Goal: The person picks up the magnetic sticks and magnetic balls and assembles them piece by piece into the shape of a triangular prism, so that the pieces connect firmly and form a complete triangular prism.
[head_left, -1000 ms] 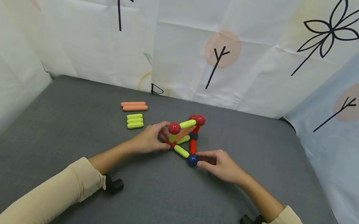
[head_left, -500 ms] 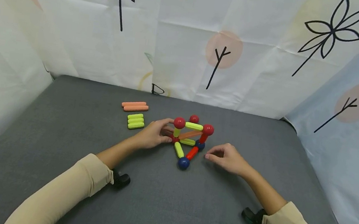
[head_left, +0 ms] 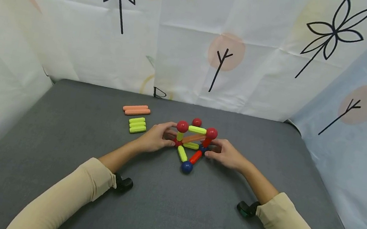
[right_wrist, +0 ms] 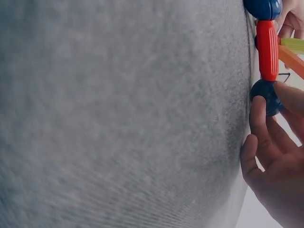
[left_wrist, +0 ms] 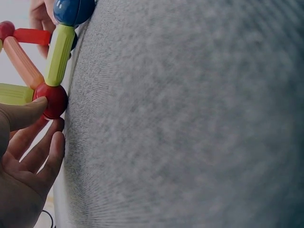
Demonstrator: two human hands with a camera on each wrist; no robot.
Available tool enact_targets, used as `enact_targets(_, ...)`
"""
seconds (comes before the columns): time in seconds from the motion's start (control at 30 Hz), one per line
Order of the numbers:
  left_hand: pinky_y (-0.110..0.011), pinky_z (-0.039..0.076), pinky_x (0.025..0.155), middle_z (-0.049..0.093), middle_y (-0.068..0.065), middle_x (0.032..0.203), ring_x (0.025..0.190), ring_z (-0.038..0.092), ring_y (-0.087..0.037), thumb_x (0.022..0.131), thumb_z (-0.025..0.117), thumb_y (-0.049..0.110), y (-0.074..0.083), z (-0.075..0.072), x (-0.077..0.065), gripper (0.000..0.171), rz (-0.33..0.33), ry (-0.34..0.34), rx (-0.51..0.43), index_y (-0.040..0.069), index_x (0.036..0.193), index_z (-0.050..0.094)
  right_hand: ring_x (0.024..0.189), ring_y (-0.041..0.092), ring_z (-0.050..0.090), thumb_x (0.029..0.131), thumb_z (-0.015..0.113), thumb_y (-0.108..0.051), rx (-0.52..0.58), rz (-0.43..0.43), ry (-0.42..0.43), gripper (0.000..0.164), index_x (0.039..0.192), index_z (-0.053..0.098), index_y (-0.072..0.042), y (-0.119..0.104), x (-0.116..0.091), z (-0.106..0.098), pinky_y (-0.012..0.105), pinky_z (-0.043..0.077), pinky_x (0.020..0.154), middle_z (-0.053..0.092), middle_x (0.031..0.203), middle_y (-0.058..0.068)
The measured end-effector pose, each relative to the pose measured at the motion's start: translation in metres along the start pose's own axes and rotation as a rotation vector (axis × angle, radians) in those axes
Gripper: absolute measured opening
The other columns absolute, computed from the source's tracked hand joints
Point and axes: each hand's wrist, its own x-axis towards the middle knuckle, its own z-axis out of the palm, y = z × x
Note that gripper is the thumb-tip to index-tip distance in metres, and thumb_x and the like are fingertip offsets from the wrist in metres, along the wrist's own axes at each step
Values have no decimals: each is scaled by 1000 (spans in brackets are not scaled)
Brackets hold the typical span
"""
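Observation:
A frame of magnetic rods and balls stands mid-table, with a triangular base and a raised yellow-green rod between two upper red balls. My left hand pinches the base's left red ball between thumb and fingers. At the base's right corner, my right hand holds a blue ball with thumb and fingertips. Another blue ball forms the front corner, joined by a yellow-green rod and a red rod. An orange rod runs diagonally between the uprights.
Two orange rods and several short yellow-green rods lie left of the frame. Behind it shows a red ball; whether it is attached cannot be told. A patterned white cloth hangs behind the grey table.
The frame has turned, its front blue corner swinging left and its upper right ball moving right. My right hand let go of the front blue ball and took hold of the right one.

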Motion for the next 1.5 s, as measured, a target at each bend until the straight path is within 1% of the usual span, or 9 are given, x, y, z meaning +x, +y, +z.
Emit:
enact_targets(0.27, -41, 53, 93, 66, -18, 126, 116, 64, -27, 90, 71, -1, -2, 1, -2, 56, -22, 4, -1, 1, 140, 48, 117, 34, 60, 96, 63, -3, 34, -8, -1, 40, 134, 57, 6, 5, 2, 1, 40, 51, 95, 59, 135, 21)
enact_targets(0.47, -42, 53, 92, 67, -17, 124, 110, 67, -26, 91, 67, -4, -1, -10, -10, 53, -9, 4, -55, 2, 141, 49, 118, 35, 60, 96, 64, -3, 36, -20, -1, 40, 134, 57, 6, 5, 1, 1, 38, 52, 95, 59, 135, 22)
enact_targets(0.6, -41, 55, 90, 69, -18, 119, 105, 68, -25, 94, 65, -3, -4, -16, -13, 45, -16, 8, -76, -2, 137, 53, 112, 32, 62, 96, 64, -3, 8, -12, 8, 39, 134, 58, 5, 6, -1, 1, 32, 52, 88, 60, 134, 21)
enact_targets(0.8, -36, 53, 82, 71, -19, 109, 94, 68, -26, 100, 57, 3, -1, -19, -5, 30, 7, 42, -85, -3, 129, 59, 97, 27, 62, 96, 64, -5, -20, -7, 28, 37, 131, 59, 4, 9, -2, 3, 28, 51, 77, 63, 127, 20)
enact_targets(1.0, -43, 52, 86, 69, -23, 111, 94, 68, -31, 103, 50, 5, 4, -26, -3, 28, 13, 84, -95, -1, 129, 59, 91, 24, 62, 96, 64, -7, -54, -43, 36, 34, 129, 61, 3, 8, -1, 3, 28, 51, 73, 65, 120, 17)
enact_targets(1.13, -43, 52, 84, 68, -21, 114, 99, 68, -29, 103, 51, 6, 2, -40, -10, 30, -11, 126, -57, 1, 132, 58, 88, 24, 61, 96, 65, -7, -59, -25, 42, 34, 128, 62, 3, 6, -1, 2, 28, 50, 72, 66, 117, 16)
enact_targets(1.23, -39, 51, 79, 69, -18, 116, 102, 67, -26, 103, 53, 8, -2, -52, -18, 31, -59, 156, -11, 3, 133, 58, 88, 25, 61, 96, 64, -7, -47, -15, 38, 35, 129, 61, 3, 5, 0, 2, 29, 50, 72, 65, 117, 17)
enact_targets(1.33, -37, 51, 79, 69, -17, 118, 105, 66, -26, 102, 56, 10, -8, -62, -28, 32, -95, 173, 31, 3, 133, 59, 90, 26, 62, 96, 64, -6, -39, -12, 33, 36, 130, 60, 4, 5, -1, 2, 29, 51, 73, 65, 119, 18)
enact_targets(1.5, -43, 52, 86, 66, -17, 123, 107, 65, -28, 96, 64, 5, -16, -75, -41, 36, -77, 184, 120, 0, 132, 60, 87, 25, 61, 96, 64, -7, -32, -5, 35, 36, 130, 60, 3, 7, -1, 2, 28, 49, 71, 65, 117, 17)
